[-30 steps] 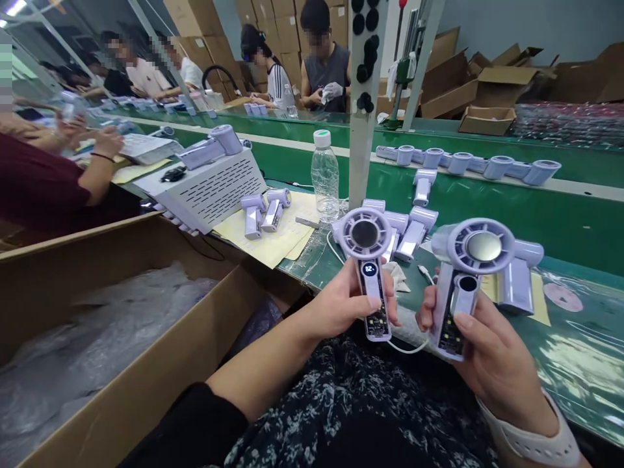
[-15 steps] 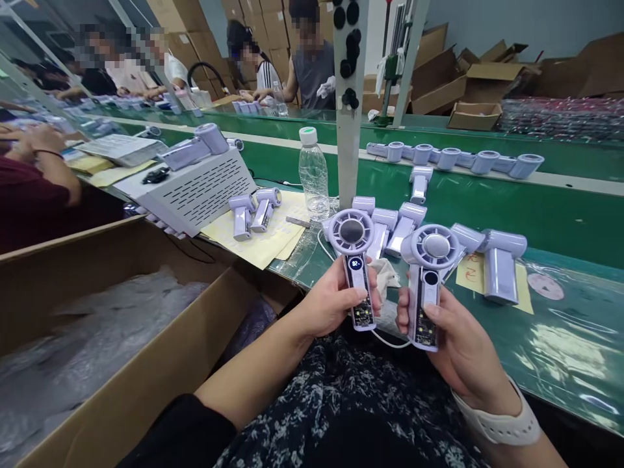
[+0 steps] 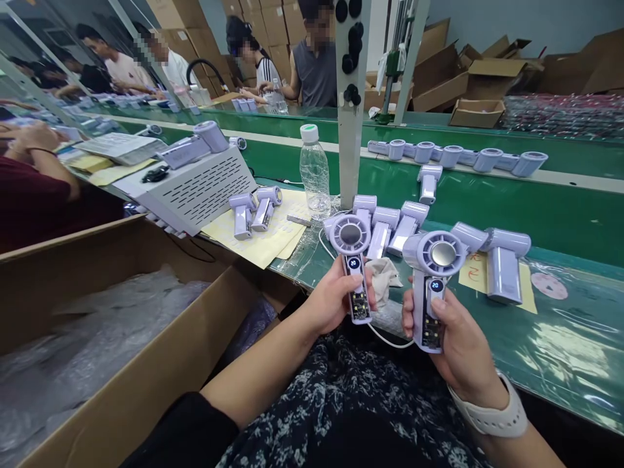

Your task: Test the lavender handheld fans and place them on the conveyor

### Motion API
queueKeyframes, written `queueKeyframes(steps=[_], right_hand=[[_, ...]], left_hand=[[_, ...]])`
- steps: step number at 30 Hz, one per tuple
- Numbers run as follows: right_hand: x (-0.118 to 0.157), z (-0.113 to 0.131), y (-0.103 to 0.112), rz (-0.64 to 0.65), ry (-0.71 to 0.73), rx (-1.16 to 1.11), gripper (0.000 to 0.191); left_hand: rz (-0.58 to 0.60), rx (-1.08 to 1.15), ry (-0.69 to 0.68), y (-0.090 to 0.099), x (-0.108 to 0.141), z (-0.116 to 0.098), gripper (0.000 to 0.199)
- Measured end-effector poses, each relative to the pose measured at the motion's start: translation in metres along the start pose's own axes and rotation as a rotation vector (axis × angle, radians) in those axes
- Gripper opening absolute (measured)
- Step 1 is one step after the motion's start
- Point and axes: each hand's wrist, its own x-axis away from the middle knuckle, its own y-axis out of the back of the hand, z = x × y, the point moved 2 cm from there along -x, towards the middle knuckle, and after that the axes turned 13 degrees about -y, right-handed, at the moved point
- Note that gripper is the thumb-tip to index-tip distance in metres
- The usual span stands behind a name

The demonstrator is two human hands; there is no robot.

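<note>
My left hand (image 3: 336, 296) is closed around the handle of a lilac handheld fan (image 3: 359, 305), its thumb on the front below a small round display that reads 20. In my right hand (image 3: 458, 331) is a second lilac handheld fan (image 3: 431, 333), gripped the same way, its display also lit with 20. Both fans stand upright with their round grilles facing me, and bare circuit boards show low on their handles. Behind them several more lilac fans (image 3: 408, 224) lie on the bench, near a crumpled white cloth (image 3: 385, 278). A white cable (image 3: 390, 339) hangs between the two handles.
A clear water bottle (image 3: 314, 172) stands beside a metal post (image 3: 348, 117). To the left are a slotted grey metal box (image 3: 199, 192) and an open carton (image 3: 121, 364) holding plastic bags. Fans line the green conveyor (image 3: 292, 166); co-workers sit beyond it.
The right fan's dark display has lit up with 20, and the left one's reading has changed to 20. Both thumbs have moved up slightly on the handles.
</note>
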Motion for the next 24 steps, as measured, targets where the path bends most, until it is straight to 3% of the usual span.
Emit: queueKeyframes(steps=[3,5,11,16,24], right_hand=[[0.000,-0.001,0.003,0.017,0.000,0.056,0.028],[0.001,0.002,0.004,-0.006,0.010,0.079,0.026],[0.001,0.008,0.003,-0.039,-0.027,0.023,0.031],[0.004,0.009,0.001,0.043,-0.028,0.012,0.032],[0.008,0.008,0.004,0.009,-0.009,0.014,0.028]], left_hand=[[0.149,-0.007,-0.019,0.004,0.006,0.000,0.042],[0.183,-0.089,-0.064,0.011,0.008,-0.003,0.038],[0.126,-0.235,-0.086,0.028,0.005,-0.023,0.039],[0.084,-0.170,-0.092,0.018,0.004,-0.024,0.043],[0.071,-0.119,-0.085,0.005,0.005,-0.014,0.045]])
